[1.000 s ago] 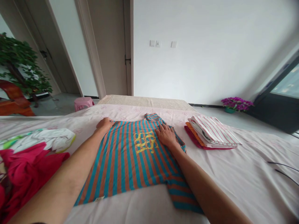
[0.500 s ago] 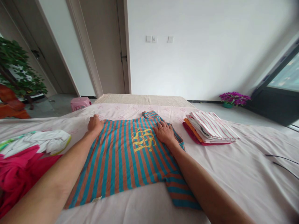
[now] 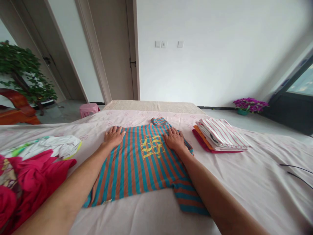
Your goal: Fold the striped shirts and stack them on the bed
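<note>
left hand [image 3: 113, 137] and right hand [image 3: 174, 139] lie flat, flanking the print [image 3: 153, 147]. the shirt [image 3: 129, 166] looks light, limp, best pinched by its hem [image 3: 90, 202].

From close behind and above the left grip [image 3: 113, 136] and right grip [image 3: 175, 138], the head view faces forward and down, toward the wall [image 3: 207, 71] beyond.
</note>
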### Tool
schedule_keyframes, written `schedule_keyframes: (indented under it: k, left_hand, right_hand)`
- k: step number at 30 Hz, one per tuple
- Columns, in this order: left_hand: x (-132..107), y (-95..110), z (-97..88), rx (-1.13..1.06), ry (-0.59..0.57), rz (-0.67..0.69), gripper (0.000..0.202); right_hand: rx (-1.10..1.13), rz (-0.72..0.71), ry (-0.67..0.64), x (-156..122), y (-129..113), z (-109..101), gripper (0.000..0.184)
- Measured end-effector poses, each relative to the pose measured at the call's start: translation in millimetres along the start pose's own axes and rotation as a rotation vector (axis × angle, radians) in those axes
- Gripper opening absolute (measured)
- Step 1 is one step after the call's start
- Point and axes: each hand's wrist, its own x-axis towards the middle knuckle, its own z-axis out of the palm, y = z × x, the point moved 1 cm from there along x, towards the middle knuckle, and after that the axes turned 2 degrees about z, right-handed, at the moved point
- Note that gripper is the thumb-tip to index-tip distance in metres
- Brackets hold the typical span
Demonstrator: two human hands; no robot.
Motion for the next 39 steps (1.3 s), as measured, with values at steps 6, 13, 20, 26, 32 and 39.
schedule_keyframes:
  k: [6, 13, 20, 26, 32, 39]
  left_hand:
    - [-25, 27, -16.5, 0.009, 0.067, 0.028, 0.058]
    - [-96, 67, -12.5, -0.04, -0.017, 0.147, 0.066]
    - [-117, 72, -23.5, -0.043, 0.024, 0.285, 0.065]
    - [-135, 45, -32.5, -0.038, -0.07, 0.404, 0.058]
    - [-150, 3, -29.6, 0.009, -0.048, 0.335, 0.06]
    - [-175, 15, -37.0, 0.075, 0.038, 0.18, 0.052]
  right_hand:
    - [0.005, 0.034, 0.015, 1, -2, -1, 0.06]
    - [-0.024, -0.124, 0.106, -14, -12, -19, 0.053]
    - [0.081, -0.403, -0.013, -78, -58, -30, 0.062]
    - [0.03, -0.243, -0.086, -89, -5, -28, 0.065]
    - [-0.028, -0.073, -0.148, -95, 63, -42, 0.061]
    - [-0.089, -0.008, -0.028, -122, 69, -59, 0.062]
